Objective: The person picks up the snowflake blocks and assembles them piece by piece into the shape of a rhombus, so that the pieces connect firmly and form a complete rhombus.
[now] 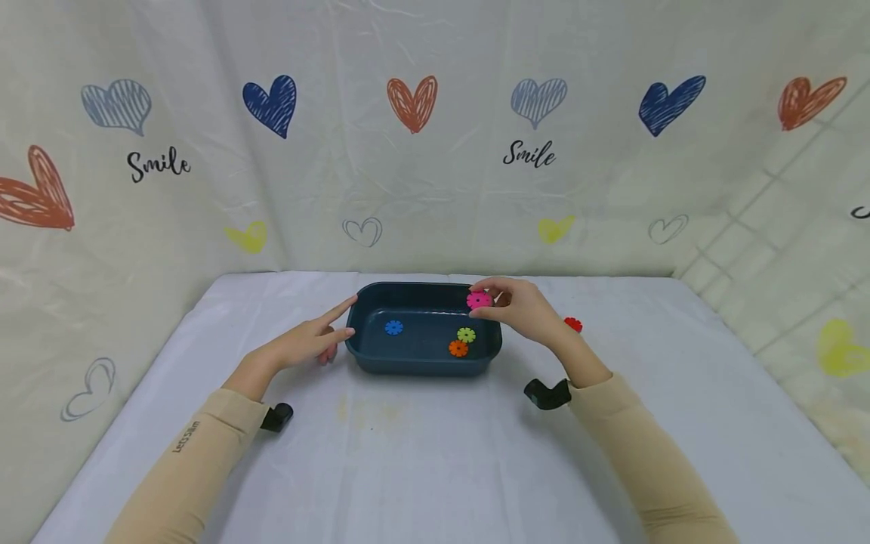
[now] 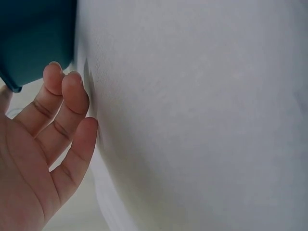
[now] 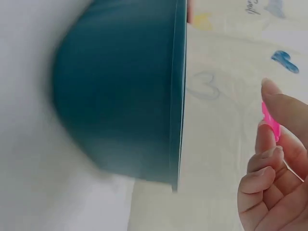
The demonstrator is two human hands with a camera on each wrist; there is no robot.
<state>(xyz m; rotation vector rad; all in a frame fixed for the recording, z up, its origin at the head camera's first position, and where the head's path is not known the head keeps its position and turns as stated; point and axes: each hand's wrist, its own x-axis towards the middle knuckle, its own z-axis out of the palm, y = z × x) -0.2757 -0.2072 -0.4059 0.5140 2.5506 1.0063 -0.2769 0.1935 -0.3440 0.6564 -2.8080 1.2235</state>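
A dark teal plastic basin [image 1: 423, 368] stands on the white-covered table. My left hand [image 1: 303, 342] is at its left end, index finger and thumb extended to touch the rim; the other fingers bend loosely below, as the left wrist view shows. Over the basin's right end, my right hand [image 1: 529, 308] pinches a pink notched disc [image 1: 479, 301] between thumb and fingers. The right wrist view shows the pink disc [image 3: 271, 122] edge-on, above rim level. Inside the basin lie a blue notched disc [image 1: 393, 327], a yellow-green one [image 1: 466, 335] and an orange one [image 1: 458, 348].
A red notched disc [image 1: 573, 324] lies on the table right of the basin, partly hidden by my right forearm. A black wrist camera sits at each sleeve cuff. Behind the table hangs a pale curtain [image 1: 448, 189] printed with hearts.
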